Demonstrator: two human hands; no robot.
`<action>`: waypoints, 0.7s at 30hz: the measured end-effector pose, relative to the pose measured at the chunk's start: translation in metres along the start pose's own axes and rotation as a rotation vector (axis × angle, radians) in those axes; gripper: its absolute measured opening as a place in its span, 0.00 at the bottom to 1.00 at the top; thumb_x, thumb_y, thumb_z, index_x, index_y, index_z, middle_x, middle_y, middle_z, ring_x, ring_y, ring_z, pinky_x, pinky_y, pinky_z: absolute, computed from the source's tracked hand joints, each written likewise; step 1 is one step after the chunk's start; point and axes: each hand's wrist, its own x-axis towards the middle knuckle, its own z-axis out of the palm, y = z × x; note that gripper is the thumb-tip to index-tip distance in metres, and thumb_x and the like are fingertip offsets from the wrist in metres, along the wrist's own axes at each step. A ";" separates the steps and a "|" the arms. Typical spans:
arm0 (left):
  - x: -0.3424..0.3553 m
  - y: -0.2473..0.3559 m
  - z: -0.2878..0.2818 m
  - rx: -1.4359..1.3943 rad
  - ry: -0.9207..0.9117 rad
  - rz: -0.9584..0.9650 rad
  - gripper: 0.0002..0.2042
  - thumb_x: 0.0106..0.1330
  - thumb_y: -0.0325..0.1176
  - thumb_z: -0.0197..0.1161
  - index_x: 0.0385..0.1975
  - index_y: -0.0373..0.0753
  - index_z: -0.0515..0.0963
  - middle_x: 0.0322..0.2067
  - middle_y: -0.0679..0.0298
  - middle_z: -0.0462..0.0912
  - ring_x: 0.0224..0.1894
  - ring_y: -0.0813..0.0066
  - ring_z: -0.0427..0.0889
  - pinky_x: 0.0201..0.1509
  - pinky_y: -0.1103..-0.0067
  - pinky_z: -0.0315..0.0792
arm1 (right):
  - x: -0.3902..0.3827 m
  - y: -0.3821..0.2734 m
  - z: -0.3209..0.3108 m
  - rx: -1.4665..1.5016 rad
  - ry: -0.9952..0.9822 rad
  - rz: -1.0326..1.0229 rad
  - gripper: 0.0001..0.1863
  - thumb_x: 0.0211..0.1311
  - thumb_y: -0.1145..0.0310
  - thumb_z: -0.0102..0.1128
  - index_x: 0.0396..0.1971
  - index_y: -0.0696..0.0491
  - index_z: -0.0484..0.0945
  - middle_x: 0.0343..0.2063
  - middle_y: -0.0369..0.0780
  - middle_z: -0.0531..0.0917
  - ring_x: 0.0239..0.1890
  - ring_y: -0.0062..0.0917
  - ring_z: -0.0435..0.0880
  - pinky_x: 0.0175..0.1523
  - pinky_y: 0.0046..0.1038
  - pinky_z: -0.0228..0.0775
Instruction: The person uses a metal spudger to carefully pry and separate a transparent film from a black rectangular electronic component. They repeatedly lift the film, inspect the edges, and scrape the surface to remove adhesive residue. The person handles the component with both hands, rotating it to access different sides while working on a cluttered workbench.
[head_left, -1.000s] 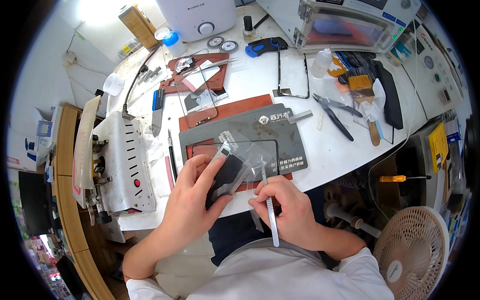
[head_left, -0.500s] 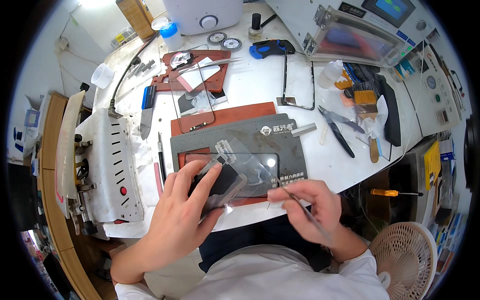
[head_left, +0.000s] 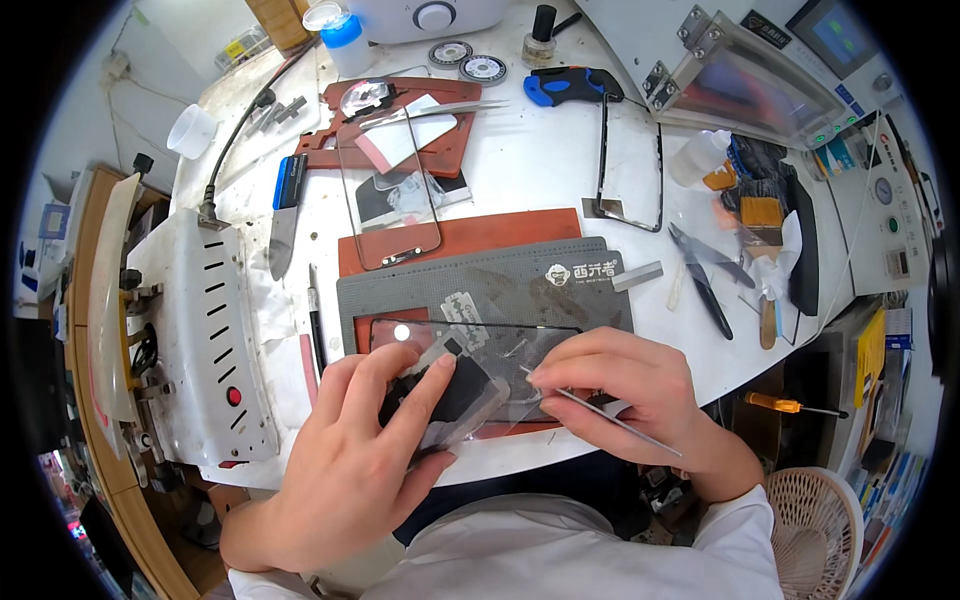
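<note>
My left hand [head_left: 365, 430] is closed on a small black flat piece [head_left: 460, 385], its fingertips on top and its thumb at the near edge. Clear plastic film [head_left: 515, 385] spreads from this piece toward my right hand. My right hand [head_left: 625, 385] pinches a slim metal tool [head_left: 625, 428], whose tip end lies by the film's right side. Beneath the hands is a dark-framed glass panel [head_left: 550, 328] on a grey work mat [head_left: 440, 287]. A razor blade [head_left: 463, 318] lies on the mat, just beyond my left fingertips.
Left stands a white slotted metal machine [head_left: 210, 340]; beside it lie a blue-handled blade [head_left: 288, 200] and a pen-like knife [head_left: 316, 325]. Farther back are a clear panel [head_left: 390, 265] and a black frame [head_left: 630, 225]. Pliers [head_left: 705, 290] and a brush [head_left: 762, 215] lie right.
The view has shifted a little. My right hand has turned, and its tool now slants lower beneath the fingers. My left hand keeps its hold on the black piece.
</note>
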 end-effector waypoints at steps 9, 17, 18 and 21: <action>0.004 0.010 0.002 0.140 -0.005 -0.043 0.36 0.56 0.39 0.77 0.68 0.39 0.76 0.64 0.57 0.71 0.60 0.57 0.73 0.63 0.64 0.68 | 0.002 0.007 -0.004 0.009 -0.002 -0.014 0.15 0.57 0.75 0.80 0.45 0.58 0.90 0.39 0.44 0.88 0.34 0.26 0.87 0.36 0.23 0.77; 0.003 0.004 0.010 0.060 0.106 0.139 0.32 0.58 0.48 0.75 0.61 0.38 0.82 0.62 0.58 0.77 0.63 0.58 0.75 0.67 0.63 0.66 | -0.010 -0.007 -0.004 -0.071 0.002 0.026 0.15 0.58 0.75 0.79 0.46 0.57 0.88 0.39 0.43 0.87 0.34 0.30 0.89 0.36 0.27 0.80; 0.002 0.001 0.014 0.057 0.097 0.178 0.32 0.59 0.50 0.73 0.60 0.37 0.82 0.61 0.57 0.78 0.63 0.56 0.76 0.67 0.61 0.66 | -0.015 -0.006 -0.001 -0.100 0.011 -0.023 0.15 0.59 0.74 0.79 0.46 0.58 0.88 0.39 0.44 0.88 0.33 0.31 0.89 0.36 0.27 0.80; 0.001 -0.003 0.025 0.058 0.091 0.233 0.32 0.62 0.55 0.70 0.59 0.36 0.83 0.61 0.57 0.79 0.62 0.56 0.77 0.68 0.60 0.66 | -0.026 -0.004 0.009 -0.146 0.063 -0.086 0.14 0.61 0.73 0.78 0.46 0.58 0.88 0.39 0.45 0.89 0.33 0.33 0.90 0.35 0.27 0.81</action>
